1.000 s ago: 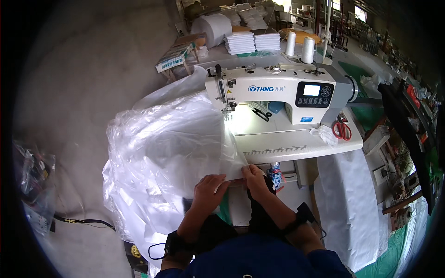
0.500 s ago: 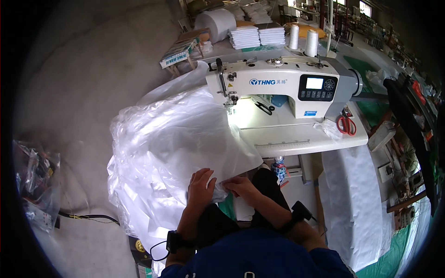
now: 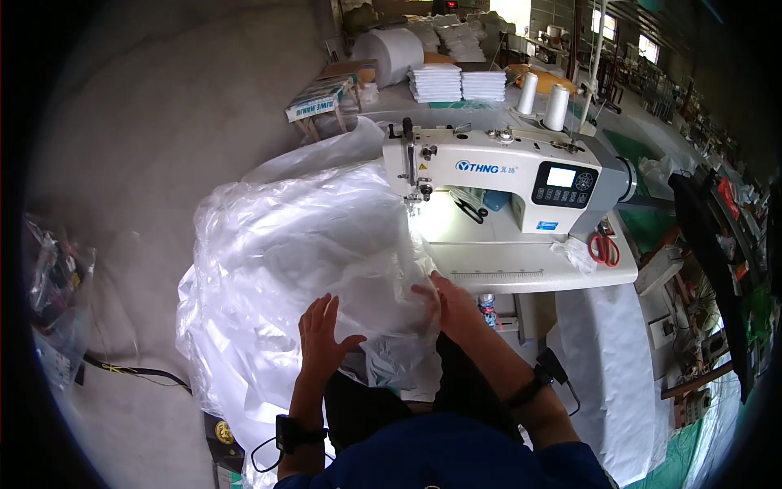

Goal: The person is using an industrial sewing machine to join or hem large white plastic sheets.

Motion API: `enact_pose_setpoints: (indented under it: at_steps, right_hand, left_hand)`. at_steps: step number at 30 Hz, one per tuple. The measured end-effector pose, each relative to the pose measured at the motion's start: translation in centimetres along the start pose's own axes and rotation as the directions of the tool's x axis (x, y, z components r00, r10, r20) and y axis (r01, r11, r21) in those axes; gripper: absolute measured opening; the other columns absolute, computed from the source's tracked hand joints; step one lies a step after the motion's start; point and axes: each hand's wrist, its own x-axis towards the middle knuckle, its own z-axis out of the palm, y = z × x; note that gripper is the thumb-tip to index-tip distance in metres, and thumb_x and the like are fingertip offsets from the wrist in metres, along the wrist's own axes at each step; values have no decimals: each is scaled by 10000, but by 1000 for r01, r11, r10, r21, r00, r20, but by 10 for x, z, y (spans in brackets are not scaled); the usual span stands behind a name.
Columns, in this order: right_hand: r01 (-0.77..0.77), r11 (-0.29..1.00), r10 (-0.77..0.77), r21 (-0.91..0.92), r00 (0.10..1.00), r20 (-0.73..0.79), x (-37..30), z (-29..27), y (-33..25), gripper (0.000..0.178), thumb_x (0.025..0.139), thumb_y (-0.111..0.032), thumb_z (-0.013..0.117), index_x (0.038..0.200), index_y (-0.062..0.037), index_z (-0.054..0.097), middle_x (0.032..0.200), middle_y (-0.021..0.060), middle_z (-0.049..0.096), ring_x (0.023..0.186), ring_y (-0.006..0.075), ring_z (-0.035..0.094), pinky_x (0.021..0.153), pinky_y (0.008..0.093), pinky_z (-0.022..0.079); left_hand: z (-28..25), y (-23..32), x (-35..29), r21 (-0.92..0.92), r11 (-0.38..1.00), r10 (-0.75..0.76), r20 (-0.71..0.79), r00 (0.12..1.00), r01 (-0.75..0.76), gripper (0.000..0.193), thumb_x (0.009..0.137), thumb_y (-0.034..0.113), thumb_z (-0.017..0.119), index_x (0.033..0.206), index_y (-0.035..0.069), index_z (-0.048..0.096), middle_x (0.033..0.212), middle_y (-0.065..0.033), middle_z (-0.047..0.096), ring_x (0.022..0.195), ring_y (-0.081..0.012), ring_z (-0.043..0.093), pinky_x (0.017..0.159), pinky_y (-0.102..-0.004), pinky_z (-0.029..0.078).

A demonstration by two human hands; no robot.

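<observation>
Hands are holding translucent plastic sheeting (image 3: 297, 257) at an industrial sewing machine (image 3: 497, 153).
The left hand (image 3: 320, 344) is hovering or resting (hard to tell) over crinkled, glossy film, thumb spread from its fingers; the right hand (image 3: 458, 310) is pinching the edge, fingertips showing hazily through. The sheeting is spreading leftward in loose folds and reaching the needle area, so work is looking underway; no finished seam is showing. Behind the smooth, hard-cased machine, tapering white thread cones (image 3: 556, 108) are standing.
</observation>
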Motion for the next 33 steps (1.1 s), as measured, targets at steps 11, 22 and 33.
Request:
enact_pose_setpoints:
  at_steps: [11, 22, 33]
  right_hand:
    - [-17, 848, 42, -529, 999, 35, -40, 33, -53, 160, 790, -200, 721, 855, -71, 653, 616, -52, 487, 464, 18, 330, 396, 192, 213]
    - [213, 366, -1, -906, 974, 229, -55, 81, -95, 150, 861, -182, 634, 933, -58, 681, 657, 0, 614, 473, 33, 503, 392, 179, 419]
    - [731, -61, -504, -680, 566, 653, 14, 48, -83, 108, 798, -32, 641, 902, -53, 666, 894, 70, 678, 845, 205, 656, 769, 289, 522]
  left_hand:
    - [-1, -49, 9, -132, 989, -79, -152, 985, 59, 90, 808, 95, 598, 879, 40, 590, 914, -102, 604, 905, -302, 541, 847, -405, 384]
    - [31, -75, 8, 185, 977, 100, 45, 994, -107, 190, 729, 107, 601, 908, 67, 650, 857, -77, 592, 893, -260, 549, 853, -410, 387]
    - [-89, -67, 78, 326, 943, 203, -423, 883, -60, 135, 663, -45, 606, 756, 52, 628, 771, -68, 517, 720, -238, 510, 639, -362, 410]
